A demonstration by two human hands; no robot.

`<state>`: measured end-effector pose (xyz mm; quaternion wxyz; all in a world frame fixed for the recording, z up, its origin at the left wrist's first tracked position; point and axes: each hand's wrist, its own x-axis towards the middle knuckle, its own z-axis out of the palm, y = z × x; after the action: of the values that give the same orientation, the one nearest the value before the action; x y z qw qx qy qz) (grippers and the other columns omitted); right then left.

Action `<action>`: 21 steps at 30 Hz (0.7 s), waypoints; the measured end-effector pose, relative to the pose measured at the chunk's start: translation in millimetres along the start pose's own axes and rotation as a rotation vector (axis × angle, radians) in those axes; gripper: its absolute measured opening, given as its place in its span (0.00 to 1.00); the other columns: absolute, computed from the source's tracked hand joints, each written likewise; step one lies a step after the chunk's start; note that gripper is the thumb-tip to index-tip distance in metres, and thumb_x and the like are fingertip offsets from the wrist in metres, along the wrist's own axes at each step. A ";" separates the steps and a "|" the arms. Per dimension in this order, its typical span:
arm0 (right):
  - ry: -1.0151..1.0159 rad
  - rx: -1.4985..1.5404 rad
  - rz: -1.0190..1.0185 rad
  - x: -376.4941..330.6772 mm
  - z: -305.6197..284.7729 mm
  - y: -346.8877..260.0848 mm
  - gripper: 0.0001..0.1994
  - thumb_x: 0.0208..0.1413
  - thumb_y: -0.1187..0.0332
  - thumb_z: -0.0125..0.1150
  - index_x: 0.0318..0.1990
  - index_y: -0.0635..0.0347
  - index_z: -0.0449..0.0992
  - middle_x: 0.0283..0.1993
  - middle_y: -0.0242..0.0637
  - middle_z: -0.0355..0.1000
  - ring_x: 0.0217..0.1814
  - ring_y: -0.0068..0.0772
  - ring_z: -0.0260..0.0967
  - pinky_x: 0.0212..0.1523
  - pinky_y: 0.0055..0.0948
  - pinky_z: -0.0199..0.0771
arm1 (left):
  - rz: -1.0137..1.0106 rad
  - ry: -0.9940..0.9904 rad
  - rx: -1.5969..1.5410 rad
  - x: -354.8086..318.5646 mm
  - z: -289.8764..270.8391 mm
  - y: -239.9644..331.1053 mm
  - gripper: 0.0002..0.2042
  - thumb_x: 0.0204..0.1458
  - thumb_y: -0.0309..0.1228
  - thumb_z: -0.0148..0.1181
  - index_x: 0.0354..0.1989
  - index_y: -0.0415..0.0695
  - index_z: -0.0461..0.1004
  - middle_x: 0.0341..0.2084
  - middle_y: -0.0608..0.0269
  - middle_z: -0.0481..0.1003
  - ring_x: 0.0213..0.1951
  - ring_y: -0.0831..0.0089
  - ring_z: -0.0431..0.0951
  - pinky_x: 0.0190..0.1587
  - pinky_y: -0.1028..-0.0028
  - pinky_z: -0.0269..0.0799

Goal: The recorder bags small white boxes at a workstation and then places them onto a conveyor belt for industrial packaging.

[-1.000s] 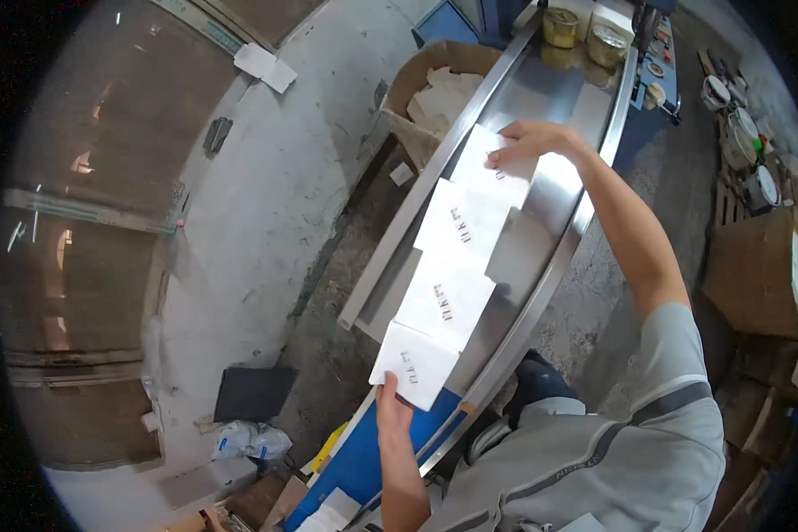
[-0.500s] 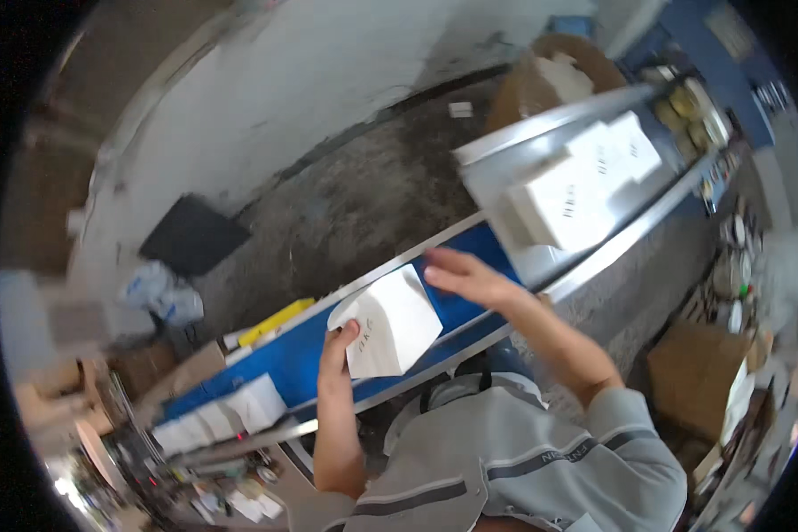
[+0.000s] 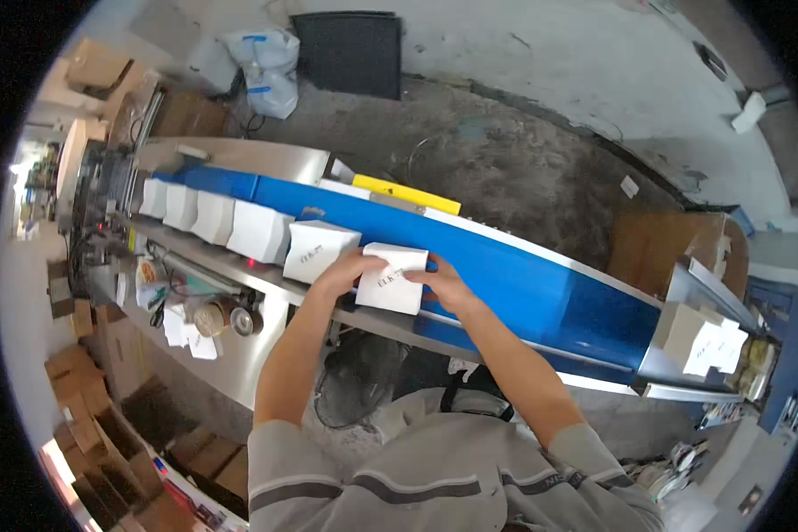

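Observation:
Between my two hands is a white block-shaped package (image 3: 390, 297) with dark marks on its upper face. It is at the near edge of a blue conveyor belt (image 3: 523, 288). My left hand (image 3: 344, 271) is closed on its left side, thumb on top. On the right side, my right hand (image 3: 443, 282) grips it with the fingers around the edge. Just left of my left hand stands another marked white package (image 3: 319, 248). Beyond it several similar packages, such as a plain white package (image 3: 259, 232), run in a row along the belt toward the left.
At the belt's right end a metal tray (image 3: 661, 365) bears more white packages (image 3: 714, 344). A yellow bar (image 3: 408, 193) lies along the belt's far side. Cans (image 3: 213, 316) stand on the near left metal table (image 3: 248, 368). A cardboard box (image 3: 674, 244) is at the far right.
My view has swung left. The package in my left hand has moved left along the belt to the end of the row. My right hand, free before, now grips it too.

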<state>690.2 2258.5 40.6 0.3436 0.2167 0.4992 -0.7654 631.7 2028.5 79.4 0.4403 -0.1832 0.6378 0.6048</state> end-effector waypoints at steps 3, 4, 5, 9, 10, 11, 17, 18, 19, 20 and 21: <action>0.058 -0.018 -0.037 8.4 7.7 9.3 0.50 0.44 0.59 0.76 0.69 0.70 0.49 0.57 0.55 0.68 0.57 0.50 0.70 0.52 0.41 0.74 | 0.009 0.017 0.039 4.9 0.1 0.7 0.29 0.49 0.38 0.67 0.56 0.32 0.69 0.47 0.52 0.77 0.45 0.65 0.79 0.47 0.67 0.75; 0.163 -0.106 -0.025 4.2 15.5 5.7 0.49 0.46 0.58 0.75 0.69 0.71 0.49 0.59 0.57 0.67 0.58 0.50 0.70 0.53 0.40 0.73 | 0.009 0.018 0.031 5.7 -1.0 -1.0 0.29 0.49 0.38 0.67 0.56 0.32 0.69 0.47 0.52 0.77 0.45 0.65 0.79 0.47 0.67 0.75; 0.270 -0.194 -0.017 -0.8 19.5 2.2 0.49 0.48 0.57 0.73 0.69 0.72 0.48 0.60 0.59 0.66 0.58 0.50 0.70 0.55 0.39 0.73 | 0.047 0.076 0.106 6.4 -0.3 -1.3 0.36 0.50 0.45 0.65 0.62 0.32 0.63 0.54 0.49 0.72 0.53 0.62 0.74 0.54 0.65 0.70; 0.273 -0.324 -0.224 -47.7 -1.1 0.0 0.46 0.56 0.53 0.66 0.72 0.66 0.45 0.67 0.57 0.59 0.62 0.43 0.66 0.56 0.37 0.71 | 0.095 0.227 0.248 -0.9 -0.6 8.6 0.53 0.52 0.66 0.52 0.73 0.34 0.41 0.71 0.45 0.49 0.72 0.59 0.48 0.71 0.64 0.45; 0.179 -0.355 -0.267 -75.6 -12.8 -9.3 0.43 0.58 0.56 0.65 0.72 0.66 0.47 0.66 0.56 0.60 0.61 0.41 0.67 0.56 0.35 0.72 | 0.090 0.230 0.255 -0.4 -7.4 8.6 0.57 0.49 0.73 0.45 0.73 0.37 0.36 0.73 0.48 0.41 0.75 0.61 0.37 0.73 0.66 0.34; 0.155 -0.380 -0.310 -106.7 -45.6 -17.4 0.40 0.59 0.59 0.65 0.72 0.65 0.49 0.65 0.55 0.62 0.60 0.39 0.68 0.56 0.34 0.72 | 0.156 0.262 0.332 -5.1 20.1 34.6 0.54 0.52 0.70 0.47 0.73 0.38 0.37 0.73 0.48 0.45 0.74 0.60 0.43 0.72 0.65 0.38; 0.222 -0.358 -0.425 -290.3 -176.3 -58.5 0.34 0.60 0.61 0.64 0.68 0.67 0.56 0.58 0.49 0.71 0.58 0.34 0.70 0.56 0.33 0.73 | 0.657 0.391 0.125 -43.6 127.6 78.3 0.28 0.65 0.45 0.51 0.67 0.39 0.59 0.62 0.54 0.65 0.63 0.68 0.64 0.67 0.67 0.56; 0.369 -0.409 -0.526 -321.9 -206.4 -65.1 0.33 0.61 0.61 0.63 0.68 0.65 0.57 0.58 0.46 0.71 0.57 0.31 0.70 0.56 0.33 0.73 | 0.618 0.278 0.063 -42.6 150.2 77.5 0.30 0.64 0.47 0.51 0.67 0.39 0.59 0.62 0.54 0.65 0.62 0.68 0.66 0.65 0.66 0.59; 0.515 -0.323 -0.624 -350.4 -237.6 -68.9 0.33 0.61 0.61 0.63 0.68 0.65 0.57 0.57 0.44 0.72 0.56 0.30 0.70 0.55 0.31 0.73 | 0.604 0.144 0.086 -32.9 171.7 73.5 0.31 0.64 0.51 0.47 0.70 0.47 0.57 0.63 0.48 0.65 0.64 0.59 0.65 0.66 0.59 0.58; 0.680 -0.219 -0.696 -381.3 -275.5 -66.1 0.31 0.62 0.61 0.62 0.67 0.67 0.60 0.55 0.43 0.72 0.55 0.29 0.70 0.55 0.31 0.73 | 0.526 0.070 0.052 -27.6 212.6 74.1 0.31 0.64 0.52 0.47 0.70 0.46 0.57 0.61 0.48 0.67 0.62 0.58 0.68 0.64 0.59 0.62; 0.781 -0.156 -0.771 -420.5 -306.4 -76.7 0.28 0.62 0.61 0.60 0.65 0.67 0.63 0.52 0.43 0.74 0.53 0.30 0.72 0.54 0.31 0.74 | 0.435 -0.019 0.002 -20.3 247.2 70.3 0.31 0.63 0.52 0.48 0.68 0.46 0.59 0.61 0.49 0.67 0.61 0.59 0.70 0.62 0.60 0.65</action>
<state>911.5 2688.8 246.6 -0.1572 0.2597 0.6879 -0.6593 673.0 2267.2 167.7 0.3055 -0.0353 0.6588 0.6866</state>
